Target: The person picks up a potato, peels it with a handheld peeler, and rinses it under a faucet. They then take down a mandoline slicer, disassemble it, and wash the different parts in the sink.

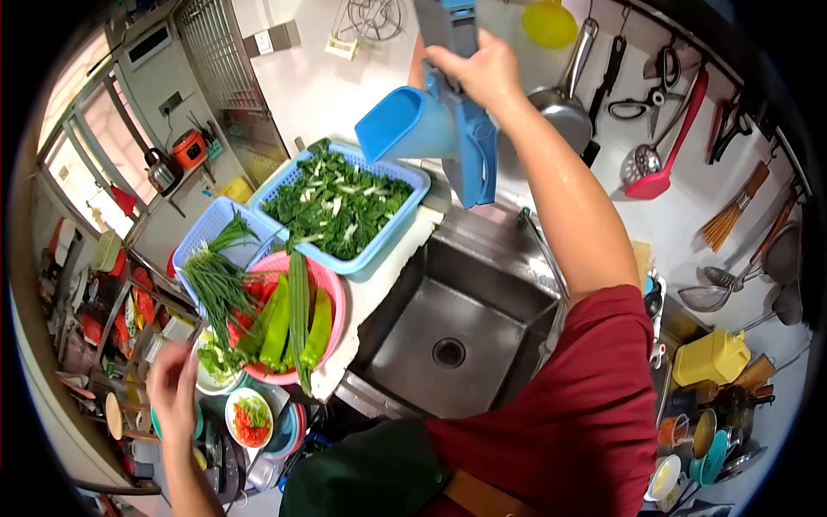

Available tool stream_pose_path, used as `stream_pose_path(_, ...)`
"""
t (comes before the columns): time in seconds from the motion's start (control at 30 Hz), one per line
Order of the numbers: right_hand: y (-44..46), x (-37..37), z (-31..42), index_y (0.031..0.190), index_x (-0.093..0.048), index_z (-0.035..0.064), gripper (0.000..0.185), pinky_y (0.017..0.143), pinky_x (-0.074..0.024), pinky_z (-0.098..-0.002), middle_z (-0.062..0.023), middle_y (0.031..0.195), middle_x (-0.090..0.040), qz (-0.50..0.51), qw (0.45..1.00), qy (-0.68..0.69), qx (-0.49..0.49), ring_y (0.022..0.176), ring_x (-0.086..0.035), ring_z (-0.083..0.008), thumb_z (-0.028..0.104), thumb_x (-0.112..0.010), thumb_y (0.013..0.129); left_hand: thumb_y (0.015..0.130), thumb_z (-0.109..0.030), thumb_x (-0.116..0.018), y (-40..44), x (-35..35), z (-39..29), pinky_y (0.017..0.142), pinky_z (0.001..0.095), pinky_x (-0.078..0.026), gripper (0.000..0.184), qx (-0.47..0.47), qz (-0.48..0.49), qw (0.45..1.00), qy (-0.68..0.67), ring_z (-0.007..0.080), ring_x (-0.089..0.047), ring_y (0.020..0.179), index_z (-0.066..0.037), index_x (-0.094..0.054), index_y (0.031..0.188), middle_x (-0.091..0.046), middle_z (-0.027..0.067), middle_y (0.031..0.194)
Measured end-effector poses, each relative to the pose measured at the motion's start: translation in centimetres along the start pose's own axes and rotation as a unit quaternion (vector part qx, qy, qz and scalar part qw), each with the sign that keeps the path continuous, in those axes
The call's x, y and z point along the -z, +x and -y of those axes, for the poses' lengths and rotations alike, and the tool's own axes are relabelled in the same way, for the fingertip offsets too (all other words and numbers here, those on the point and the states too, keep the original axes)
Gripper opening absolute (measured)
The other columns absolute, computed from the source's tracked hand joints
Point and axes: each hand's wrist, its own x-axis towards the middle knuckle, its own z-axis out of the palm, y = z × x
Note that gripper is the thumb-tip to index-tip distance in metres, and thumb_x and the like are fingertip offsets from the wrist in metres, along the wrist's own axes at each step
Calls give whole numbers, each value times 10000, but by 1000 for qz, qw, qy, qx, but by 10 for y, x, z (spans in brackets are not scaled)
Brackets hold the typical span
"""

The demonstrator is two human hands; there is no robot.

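Nearest, the left hand (pixel 175 392) is hovering with loosely bent fingers beside the pink plastic basket (pixel 337 302) of long green peppers (pixel 276 332), close to a small round white bowl (pixel 250 445) of chopped red and green pieces; it seems to be gripping nothing, though blur is keeping me from telling. Beyond, the square stainless-steel sink (pixel 413 345) is standing bare inside, and past it the rectangular light-blue plastic basket (pixel 379 256) is holding chopped leafy greens (pixel 336 207). Farthest out, the right hand (pixel 482 73) is closing around the grey upper part of a blue-and-grey plastic implement with a scoop-shaped piece (pixel 476 146), which is hanging upright above the sink's far edge, near the wall. The step in hand appears to be handling this implement; whether it is being lifted or hung, I cannot tell. Moving it is calling for a firm grip and clearance from the greens.
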Motion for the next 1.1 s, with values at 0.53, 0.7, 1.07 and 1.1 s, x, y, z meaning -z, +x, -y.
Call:
stream_pose_path(0.53,-361,8,-39,812,-521,41,180,570,-413,-297,-92,719,-507,13,980,103,-172,662,-520,-209,189,-600,749,663,-76,-543,88,-268,-125,456,230,-341,55,189,397,868,-231,103,-419,494,-50,-495,656,-460,17,569)
stream_pose_path(0.7,-460,-13,-43,1058,-463,45,451,636,-441,-291,-103,879,-542,45,957,101,-270,807,-532,-197,179,-672,681,662,-48,-560,101,-237,-129,425,185,-321,67,152,433,840,-291,70,-403,450,-41,-497,685,-472,-2,561)
stream_pose_path(1.07,-441,-73,-46,1226,-238,-18,822,748,-451,-319,-153,1072,-484,8,941,225,-255,973,-506,-216,82,-744,585,650,-34,-541,92,-210,-125,428,169,-327,173,108,462,834,-280,58,-404,443,-30,-476,809,-484,9,581)
stream_pose_path(1.1,-444,-76,-51,1213,-261,-15,797,743,-449,-314,-154,1041,-504,12,944,213,-251,957,-514,-220,89,-742,586,648,-37,-546,87,-213,-122,431,171,-323,178,105,461,838,-274,59,-409,446,-28,-476,811,-493,15,587)
